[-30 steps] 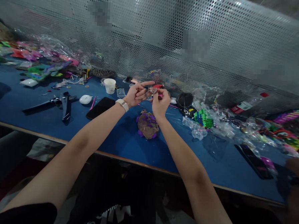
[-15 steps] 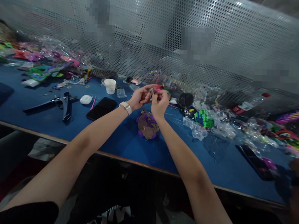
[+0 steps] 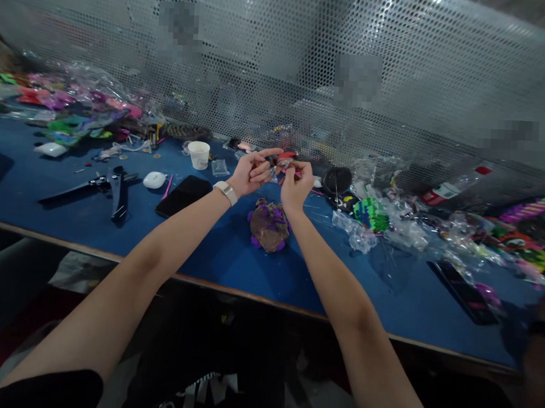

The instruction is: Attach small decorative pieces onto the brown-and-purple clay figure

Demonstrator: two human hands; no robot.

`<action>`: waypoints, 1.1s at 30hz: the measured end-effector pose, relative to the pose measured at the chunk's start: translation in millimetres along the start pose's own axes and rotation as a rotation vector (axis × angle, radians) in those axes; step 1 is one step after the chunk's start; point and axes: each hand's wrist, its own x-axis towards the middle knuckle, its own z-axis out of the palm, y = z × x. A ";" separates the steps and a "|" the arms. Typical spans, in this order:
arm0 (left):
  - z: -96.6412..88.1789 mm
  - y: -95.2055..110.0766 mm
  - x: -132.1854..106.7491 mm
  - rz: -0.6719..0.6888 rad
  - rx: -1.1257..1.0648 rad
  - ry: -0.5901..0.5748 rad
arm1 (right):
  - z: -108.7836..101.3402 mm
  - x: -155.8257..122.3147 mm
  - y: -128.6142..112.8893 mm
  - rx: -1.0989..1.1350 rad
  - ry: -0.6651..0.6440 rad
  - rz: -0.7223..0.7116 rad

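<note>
Above the far edge of the brown-and-purple lump [image 3: 269,225], raised off the blue table [image 3: 215,256], the small pink-and-red piece [image 3: 284,162] hangs between your two sets of fingertips. It is too small and blurred for you to read its shape, but what shows of it runs crosswise, from one hand toward the other. Your left hand [image 3: 251,169] meets it from the lump's left: thumb and curled fingers close on its left end, the forefinger stretched out straight over it toward the right. Your right hand [image 3: 296,184] comes up from the lump's right and sits a little lower, fingers bunched shut, the tips nipping the piece's right end. So the piece lies to the right of your left palm and up and to the left of your right palm, about equally near to both, and the two hands almost touch around it. A pale wristband [image 3: 226,191] circles your left wrist. Left of the lump lie a black phone [image 3: 184,195] and, beyond it, a white cup [image 3: 199,154]. Right of the lump sit a green beaded thing [image 3: 371,214] and crumpled clear bags [image 3: 357,233]. Far to the lump's right, at the table's near edge, another person's arm [image 3: 543,358] shows, blurred.
</note>
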 end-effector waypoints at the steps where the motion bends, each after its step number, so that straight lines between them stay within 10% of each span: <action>1: 0.0 -0.9 1.3 0.010 0.013 0.014 | 0.4 -0.2 0.5 -0.012 -0.002 -0.008; 33: -3.1 -8.4 10.2 0.139 0.112 0.016 | -0.9 2.4 14.5 0.059 -0.021 0.048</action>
